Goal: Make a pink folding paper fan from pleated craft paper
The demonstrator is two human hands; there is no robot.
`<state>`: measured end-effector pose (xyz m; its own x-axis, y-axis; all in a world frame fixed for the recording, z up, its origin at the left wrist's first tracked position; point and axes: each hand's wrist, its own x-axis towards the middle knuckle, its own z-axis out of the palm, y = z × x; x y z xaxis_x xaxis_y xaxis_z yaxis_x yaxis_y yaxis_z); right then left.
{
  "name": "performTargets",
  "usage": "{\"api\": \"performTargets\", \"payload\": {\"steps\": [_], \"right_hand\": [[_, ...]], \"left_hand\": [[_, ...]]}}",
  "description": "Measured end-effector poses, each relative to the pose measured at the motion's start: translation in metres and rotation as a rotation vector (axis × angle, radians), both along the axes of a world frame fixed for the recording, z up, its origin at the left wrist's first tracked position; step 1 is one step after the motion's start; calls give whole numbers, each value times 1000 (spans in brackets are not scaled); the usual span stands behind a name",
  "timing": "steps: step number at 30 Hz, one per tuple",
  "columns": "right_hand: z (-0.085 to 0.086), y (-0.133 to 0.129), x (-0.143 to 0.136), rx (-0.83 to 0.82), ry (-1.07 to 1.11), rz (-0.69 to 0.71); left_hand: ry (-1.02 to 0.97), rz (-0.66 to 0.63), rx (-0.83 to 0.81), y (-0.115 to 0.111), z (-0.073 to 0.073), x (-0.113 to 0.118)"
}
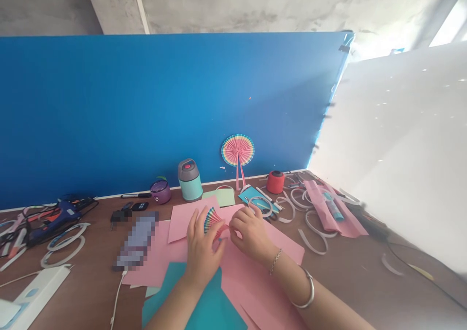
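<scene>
A small pleated paper fan (211, 220) in pink, yellow and blue stripes is partly spread between my hands. My left hand (204, 257) holds its fanned pleats, thumb in front and fingers curved behind. At the narrow pink end, my right hand (251, 230) pinches with thumb and forefinger. Pink paper sheets (266, 286) lie loosely overlapped beneath both hands, with a teal sheet (171, 301) under my left forearm. Against the blue panel stands a round pleated fan (238, 150) with two pink strips as legs.
A turquoise flask (190, 186), purple pot (160, 192) and red container (275, 182) line the back. White strip coils (288, 208) and a glue stick on pink paper (352, 225) lie right. Left are a blue glue gun (67, 213), a pixelated phone (140, 237) and a power strip (40, 296).
</scene>
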<state>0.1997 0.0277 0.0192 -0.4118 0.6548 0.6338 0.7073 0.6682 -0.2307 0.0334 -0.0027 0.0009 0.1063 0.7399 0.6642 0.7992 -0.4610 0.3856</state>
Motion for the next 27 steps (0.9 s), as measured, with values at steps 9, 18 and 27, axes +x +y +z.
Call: {"api": "performTargets", "payload": {"steps": [9, 18, 27], "right_hand": [[2, -6, -4, 2, -97, 81], [1, -6, -3, -29, -30, 73], [-13, 5, 1, -445, 526, -60]], "left_hand": [[202, 58, 41, -1, 5, 3], [220, 92, 83, -1, 8, 3], [99, 253, 106, 7, 7, -5]]}}
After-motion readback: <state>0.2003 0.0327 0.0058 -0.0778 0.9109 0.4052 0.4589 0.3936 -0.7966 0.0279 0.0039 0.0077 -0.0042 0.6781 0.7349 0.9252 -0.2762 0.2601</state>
